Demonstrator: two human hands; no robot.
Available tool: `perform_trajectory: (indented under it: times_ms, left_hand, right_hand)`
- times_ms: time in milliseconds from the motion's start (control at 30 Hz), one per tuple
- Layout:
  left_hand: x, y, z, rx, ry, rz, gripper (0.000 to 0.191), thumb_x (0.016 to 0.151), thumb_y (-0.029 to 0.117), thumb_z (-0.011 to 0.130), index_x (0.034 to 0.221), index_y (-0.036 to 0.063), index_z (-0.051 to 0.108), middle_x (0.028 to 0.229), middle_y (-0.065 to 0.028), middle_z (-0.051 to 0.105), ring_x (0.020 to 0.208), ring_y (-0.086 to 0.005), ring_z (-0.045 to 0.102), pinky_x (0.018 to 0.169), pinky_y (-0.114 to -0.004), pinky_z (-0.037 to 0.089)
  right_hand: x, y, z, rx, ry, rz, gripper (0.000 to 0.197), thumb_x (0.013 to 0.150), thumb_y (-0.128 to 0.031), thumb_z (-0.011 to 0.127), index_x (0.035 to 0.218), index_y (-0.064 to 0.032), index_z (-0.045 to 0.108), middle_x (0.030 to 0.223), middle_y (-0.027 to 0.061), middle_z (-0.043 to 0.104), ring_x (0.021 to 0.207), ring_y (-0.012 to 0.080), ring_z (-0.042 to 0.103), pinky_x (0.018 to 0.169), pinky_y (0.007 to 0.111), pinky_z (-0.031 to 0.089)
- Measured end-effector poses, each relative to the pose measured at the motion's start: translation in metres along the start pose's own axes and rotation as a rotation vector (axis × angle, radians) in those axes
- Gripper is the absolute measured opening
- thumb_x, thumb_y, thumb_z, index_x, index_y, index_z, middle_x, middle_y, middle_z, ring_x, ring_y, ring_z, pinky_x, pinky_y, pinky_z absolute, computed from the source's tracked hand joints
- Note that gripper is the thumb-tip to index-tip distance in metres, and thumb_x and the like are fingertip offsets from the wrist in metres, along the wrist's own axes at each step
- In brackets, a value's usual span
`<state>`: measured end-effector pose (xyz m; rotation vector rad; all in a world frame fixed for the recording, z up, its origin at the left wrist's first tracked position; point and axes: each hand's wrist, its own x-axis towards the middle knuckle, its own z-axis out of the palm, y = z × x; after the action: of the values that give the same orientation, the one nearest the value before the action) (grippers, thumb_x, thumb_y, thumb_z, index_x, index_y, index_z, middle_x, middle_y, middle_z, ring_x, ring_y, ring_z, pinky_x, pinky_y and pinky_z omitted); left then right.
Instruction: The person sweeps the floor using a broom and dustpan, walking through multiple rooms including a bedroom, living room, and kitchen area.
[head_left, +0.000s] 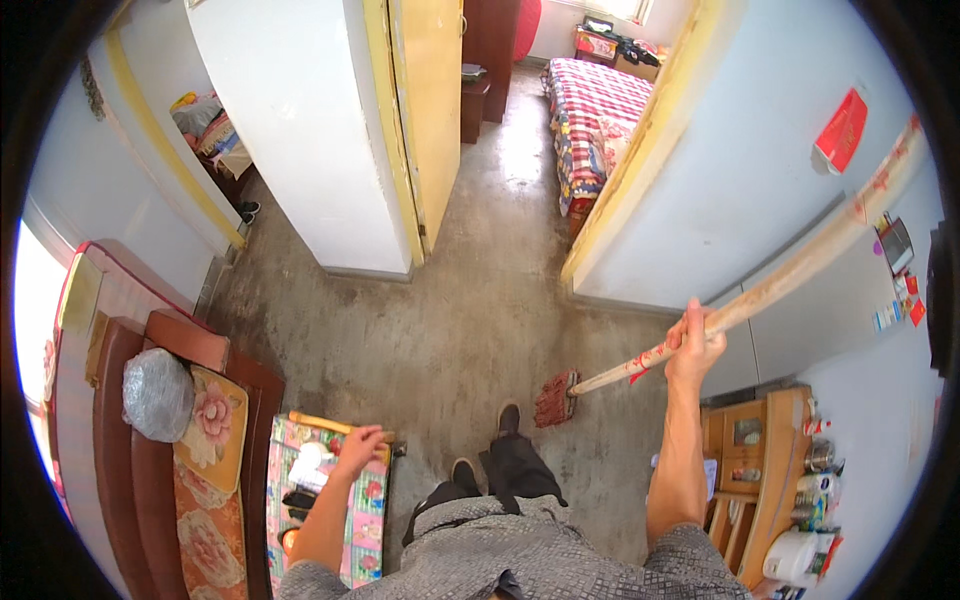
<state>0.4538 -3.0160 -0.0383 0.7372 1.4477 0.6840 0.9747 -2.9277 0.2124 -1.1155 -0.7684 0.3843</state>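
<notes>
My right hand is wrapped around the pale wooden handle of a mop, which slants from the upper right down towards my feet. The reddish-brown mop head rests on the concrete floor just ahead of my shoes. Red markings run along parts of the handle. My left hand is held out over the near corner of a low table with a patterned cover. Its fingers are loosely apart and hold nothing; whether they touch the table cannot be told.
A brown sofa with a plastic-wrapped bundle stands on the left. Ahead, a yellow door stands ajar beside a doorway to a bed. A wooden cabinet bearing jars lines the right wall.
</notes>
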Motion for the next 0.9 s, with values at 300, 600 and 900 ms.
perform_trajectory:
  times_ms: [300, 600, 900]
  left_hand:
    - [0.055, 0.235, 0.073, -0.184, -0.057, 0.184, 0.037, 0.095, 0.017, 0.059, 0.127, 0.0000, 0.054, 0.117, -0.0097, 0.063, 0.093, -0.0177, 0.065, 0.071, -0.029, 0.055]
    - [0.057, 0.337, 0.099, -0.811, -0.206, 0.238, 0.063, 0.099, 0.050, 0.039, 0.140, 0.0007, 0.039, 0.139, -0.0214, 0.045, 0.116, -0.0337, 0.056, 0.085, -0.050, 0.054]
    - [0.114, 0.314, 0.136, -0.587, -0.167, -0.439, 0.067, 0.086, 0.048, 0.061, 0.130, 0.0006, 0.043, 0.125, -0.0209, 0.051, 0.103, -0.0329, 0.057, 0.079, -0.054, 0.050]
  right_hand:
    - [0.200, 0.085, 0.197, 0.153, -0.250, -0.002, 0.021, 0.087, -0.016, 0.069, 0.071, -0.0057, 0.059, 0.051, -0.0027, 0.047, 0.042, 0.0048, 0.042, 0.038, 0.022, 0.029]
    - [0.205, 0.225, 0.403, -0.176, -1.089, -0.248, 0.018, 0.080, -0.022, 0.069, 0.089, -0.0057, 0.068, 0.072, 0.0105, 0.067, 0.066, 0.0188, 0.065, 0.058, 0.034, 0.051]
    - [-0.020, 0.517, 0.312, -1.092, -1.882, -0.260, 0.026, 0.077, -0.012, 0.066, 0.102, -0.0111, 0.065, 0.104, 0.0116, 0.062, 0.099, 0.0282, 0.061, 0.084, 0.045, 0.049]
